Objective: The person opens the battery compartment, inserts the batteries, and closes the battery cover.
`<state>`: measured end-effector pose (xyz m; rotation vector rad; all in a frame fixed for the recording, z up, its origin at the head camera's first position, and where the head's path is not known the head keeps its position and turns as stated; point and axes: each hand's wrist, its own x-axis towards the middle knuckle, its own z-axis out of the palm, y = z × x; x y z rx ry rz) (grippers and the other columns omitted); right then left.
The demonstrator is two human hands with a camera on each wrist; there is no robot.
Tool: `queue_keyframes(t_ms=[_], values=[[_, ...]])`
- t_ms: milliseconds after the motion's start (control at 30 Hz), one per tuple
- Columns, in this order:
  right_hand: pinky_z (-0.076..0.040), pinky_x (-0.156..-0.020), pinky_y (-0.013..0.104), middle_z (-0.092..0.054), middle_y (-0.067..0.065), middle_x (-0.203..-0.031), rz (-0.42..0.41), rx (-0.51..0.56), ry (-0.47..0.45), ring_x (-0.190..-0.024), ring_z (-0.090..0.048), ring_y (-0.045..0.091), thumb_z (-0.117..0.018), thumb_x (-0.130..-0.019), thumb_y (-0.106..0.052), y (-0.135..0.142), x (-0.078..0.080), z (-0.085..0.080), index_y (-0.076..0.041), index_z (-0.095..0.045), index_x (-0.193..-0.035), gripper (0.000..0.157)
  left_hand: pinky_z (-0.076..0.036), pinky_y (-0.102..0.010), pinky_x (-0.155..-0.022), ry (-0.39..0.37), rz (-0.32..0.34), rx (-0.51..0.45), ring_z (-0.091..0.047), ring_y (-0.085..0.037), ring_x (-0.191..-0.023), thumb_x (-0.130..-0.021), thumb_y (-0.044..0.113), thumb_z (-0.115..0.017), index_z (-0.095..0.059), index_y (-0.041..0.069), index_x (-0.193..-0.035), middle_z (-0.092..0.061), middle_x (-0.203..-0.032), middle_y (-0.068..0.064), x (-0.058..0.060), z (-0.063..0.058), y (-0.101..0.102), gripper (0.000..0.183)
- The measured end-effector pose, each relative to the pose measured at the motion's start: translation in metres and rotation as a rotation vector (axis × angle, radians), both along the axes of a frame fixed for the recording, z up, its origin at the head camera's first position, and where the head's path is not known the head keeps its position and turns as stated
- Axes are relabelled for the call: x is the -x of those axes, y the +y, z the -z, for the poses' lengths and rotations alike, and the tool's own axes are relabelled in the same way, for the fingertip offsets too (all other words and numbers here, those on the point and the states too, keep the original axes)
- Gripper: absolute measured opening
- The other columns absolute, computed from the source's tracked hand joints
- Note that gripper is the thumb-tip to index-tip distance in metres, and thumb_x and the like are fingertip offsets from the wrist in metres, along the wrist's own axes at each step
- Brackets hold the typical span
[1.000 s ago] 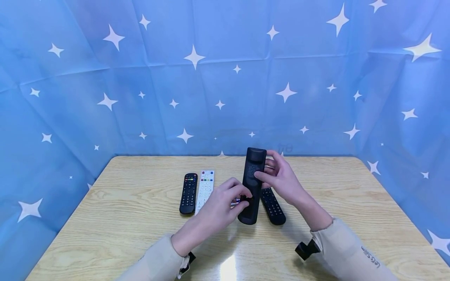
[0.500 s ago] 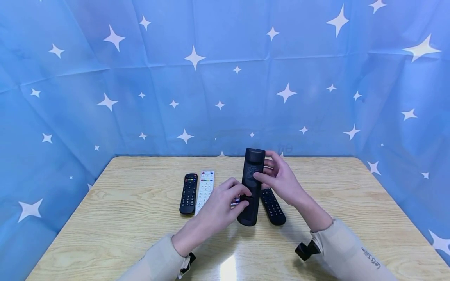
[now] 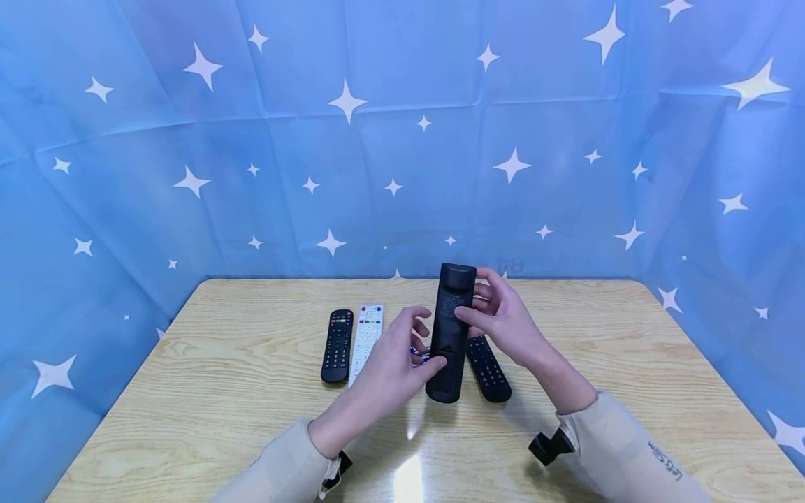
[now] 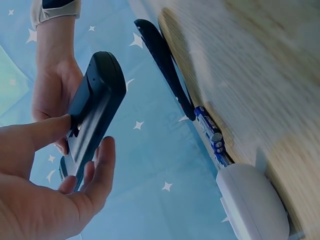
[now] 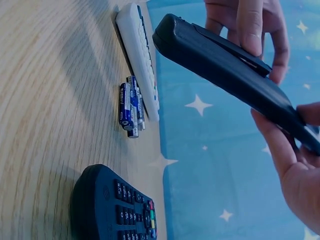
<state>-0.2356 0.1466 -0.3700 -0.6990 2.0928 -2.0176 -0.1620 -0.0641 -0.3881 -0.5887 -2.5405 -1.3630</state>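
Leftmost from where I'm watching, a black remote [image 3: 337,346] lies on the table [image 3: 189,391], well clear of any fingers, and I see little risk there. Next, a white remote [image 3: 367,332] lies partly behind the left hand [image 3: 386,360]; a low sweep of that wrist could shove it. The batteries [image 5: 125,107] sit bunched on the table beyond the left fingertips, and a brush of those fingers could send them rolling. At the left thumb, the back cover [image 5: 220,42] of the held remote [image 3: 448,335] looks partly lifted, so pushing at an angle might pop it loose or jam it. If the thumb pushes harder than the right hand [image 3: 506,321] braces, I'd expect the remote to twist. Farther right, another remote [image 3: 488,370] lies below the right fingers, where a drop could strike it.

As for the fingers, the left ones are spread apart and loosely bent, with only the thumb clearly touching, its tip on the cover. The right ones are clamped on the held remote toward its far end, thumb on its back, fingers at the opposite side, keeping it raised between both hands.
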Motion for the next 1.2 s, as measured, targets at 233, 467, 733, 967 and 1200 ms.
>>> queue_keyframes(t_ms=[233, 467, 733, 967, 1200], values=[[-0.062, -0.072, 0.046, -0.059, 0.028, -0.128, -0.004, 0.000, 0.006, -0.104, -0.070, 0.026, -0.065, -0.096, 0.003, -0.0001, 0.0003, -0.0009, -0.002, -0.037, -0.146, 0.057, -0.057, -0.027, -0.072, -0.110, 0.061, -0.087, -0.065, -0.013, -0.084, -0.091, 0.010, -0.079, -0.044, 0.006, -0.142, -0.061, -0.105, -0.003, 0.0018, -0.0004, -0.0022, 0.062], [-0.062, -0.073, 0.045, -0.059, 0.028, -0.128, -0.005, -0.009, 0.003, -0.105, -0.070, 0.026, -0.065, -0.097, 0.002, 0.0000, -0.0001, -0.0017, -0.001, -0.036, -0.147, 0.059, -0.056, -0.031, -0.077, -0.227, 0.093, -0.144, -0.065, -0.015, -0.089, -0.093, 0.010, -0.077, -0.049, 0.006, -0.139, -0.063, -0.105, -0.003, 0.0036, -0.0016, -0.0046, 0.054], [-0.062, -0.073, 0.045, -0.059, 0.028, -0.129, -0.008, 0.001, 0.003, -0.105, -0.070, 0.026, -0.065, -0.097, 0.003, -0.0001, -0.0008, -0.0013, -0.002, -0.036, -0.148, 0.059, -0.055, -0.034, -0.078, -0.269, 0.106, -0.182, -0.064, -0.015, -0.090, -0.093, 0.013, -0.078, -0.052, 0.008, -0.136, -0.061, -0.105, -0.002, 0.0062, 0.0001, -0.0062, 0.051], [-0.062, -0.072, 0.045, -0.060, 0.028, -0.127, -0.016, 0.005, 0.011, -0.103, -0.070, 0.026, -0.065, -0.096, 0.004, -0.0008, -0.0026, -0.0015, -0.001, -0.038, -0.147, 0.057, -0.054, -0.032, -0.076, -0.269, 0.108, -0.184, -0.063, -0.016, -0.087, -0.092, 0.013, -0.078, -0.051, 0.009, -0.132, -0.061, -0.101, -0.002, 0.0061, 0.0017, -0.0057, 0.049], [-0.062, -0.072, 0.045, -0.059, 0.029, -0.128, -0.019, 0.008, 0.025, -0.104, -0.070, 0.026, -0.064, -0.097, 0.004, -0.0012, -0.0039, -0.0018, -0.001, -0.038, -0.148, 0.058, -0.054, -0.030, -0.075, -0.236, 0.108, -0.191, -0.062, -0.016, -0.085, -0.091, 0.008, -0.078, -0.051, 0.008, -0.131, -0.060, -0.100, -0.004, 0.0052, 0.0038, -0.0046, 0.048]])
